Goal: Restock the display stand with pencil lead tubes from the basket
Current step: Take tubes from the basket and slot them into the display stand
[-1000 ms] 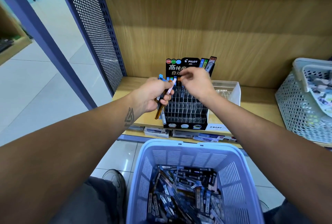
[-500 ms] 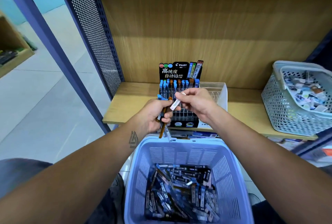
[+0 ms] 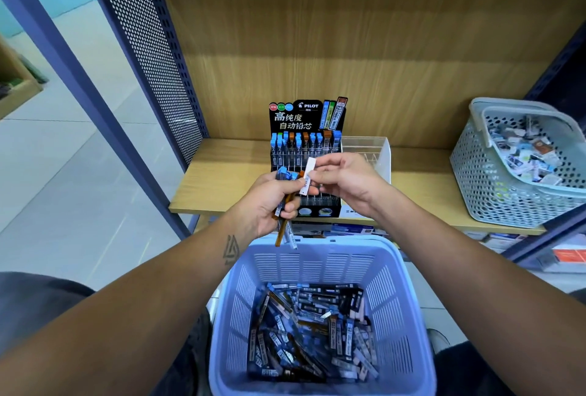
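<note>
Left hand (image 3: 269, 202) gripped several tubes (image 3: 283, 224), count unclear. Right hand (image 3: 345, 183) pinched one white tube (image 3: 308, 175) before the stand (image 3: 306, 141), above the basket (image 3: 320, 262). Stand's back row: about ten tubes.

Your left hand (image 3: 269, 199) holds amber and blue-capped lead tubes (image 3: 283, 224); your right hand (image 3: 345, 180) pinches a white one (image 3: 307, 178). The display stand (image 3: 306, 154) is black with white lettering, red, green and blue dots, and a row of blue and orange caps. The basket (image 3: 320, 268) below you is pale lavender-blue, slotted, filled with blue, black and amber tubes. The shelf (image 3: 222, 180) is light woodgrain; the side basket (image 3: 507, 192) is grey-green, perforated.
</note>
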The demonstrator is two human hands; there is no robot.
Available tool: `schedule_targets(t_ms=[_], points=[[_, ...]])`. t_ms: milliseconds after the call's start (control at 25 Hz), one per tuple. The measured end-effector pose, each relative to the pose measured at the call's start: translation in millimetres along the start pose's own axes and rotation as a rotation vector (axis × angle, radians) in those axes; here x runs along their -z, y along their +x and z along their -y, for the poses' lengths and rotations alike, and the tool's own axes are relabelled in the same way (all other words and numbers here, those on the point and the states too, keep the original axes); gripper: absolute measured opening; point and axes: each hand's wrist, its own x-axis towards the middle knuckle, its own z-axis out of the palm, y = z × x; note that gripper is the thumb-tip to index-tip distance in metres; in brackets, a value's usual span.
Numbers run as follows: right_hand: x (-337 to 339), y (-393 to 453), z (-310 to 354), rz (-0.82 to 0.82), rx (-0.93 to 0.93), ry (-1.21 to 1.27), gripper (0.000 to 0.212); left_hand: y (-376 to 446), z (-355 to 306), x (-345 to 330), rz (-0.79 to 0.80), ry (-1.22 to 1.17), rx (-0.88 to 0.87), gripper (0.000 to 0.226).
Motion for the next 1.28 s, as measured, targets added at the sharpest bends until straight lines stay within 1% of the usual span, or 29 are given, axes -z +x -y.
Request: schedule_targets(t_ms=[80, 240, 480, 560, 640, 800, 880, 960, 1000, 1040, 1080, 1160, 1200, 1240, 1280], points=[[6, -1, -2, -0.029, 0.0, -0.034, 0.019, 2, 4, -3, 0.03, 0.009, 0.01, 0.012], [25, -2, -4, -0.071, 0.042, -0.071, 0.022, 12, 12, -12, 0.044, 0.069, 0.015, 0.021], [54, -1, -8, -0.107, 0.058, -0.08, 0.011, 29, 26, -27, 0.048, 0.069, 0.047, 0.021], [63, 1, -12, -0.117, 0.048, -0.12, 0.011, 32, 27, -29, 0.043, 0.06, 0.051, 0.017], [71, -1, -16, -0.079, 0.027, -0.263, 0.013, 35, 27, -29, 0.026, 0.11, 0.035, 0.011], [73, -3, -23, 0.119, 0.039, -0.697, 0.008, 42, 27, -27, 0.037, 0.402, -0.014, 0.014], [67, -2, -28, 0.196, 0.029, -0.778, 0.012, 42, 27, -28, 0.031, 0.476, -0.014, 0.012], [67, -1, -31, 0.214, -0.009, -0.814, 0.011, 39, 29, -30, 0.033, 0.483, 0.0, 0.01], [71, 0, -31, 0.181, -0.018, -0.824, 0.008, 38, 30, -32, 0.039, 0.465, 0.007, 0.009], [78, 2, -31, 0.101, -0.007, -0.823, 0.007, 38, 30, -33, 0.042, 0.434, 0.011, 0.008], [86, 5, -30, -0.029, 0.02, -0.803, 0.006, 38, 29, -33, 0.04, 0.393, 0.011, 0.007], [103, 18, -33, -0.355, 0.094, -0.714, 0.011, 41, 25, -35, 0.026, 0.311, -0.001, 0.006], [107, 25, -35, -0.476, 0.117, -0.659, 0.013, 42, 23, -35, 0.017, 0.281, -0.008, 0.006], [107, 32, -38, -0.541, 0.133, -0.629, 0.013, 43, 23, -35, 0.007, 0.256, -0.013, 0.007], [104, 39, -42, -0.562, 0.147, -0.641, 0.013, 44, 23, -35, -0.004, 0.236, -0.013, 0.007]])
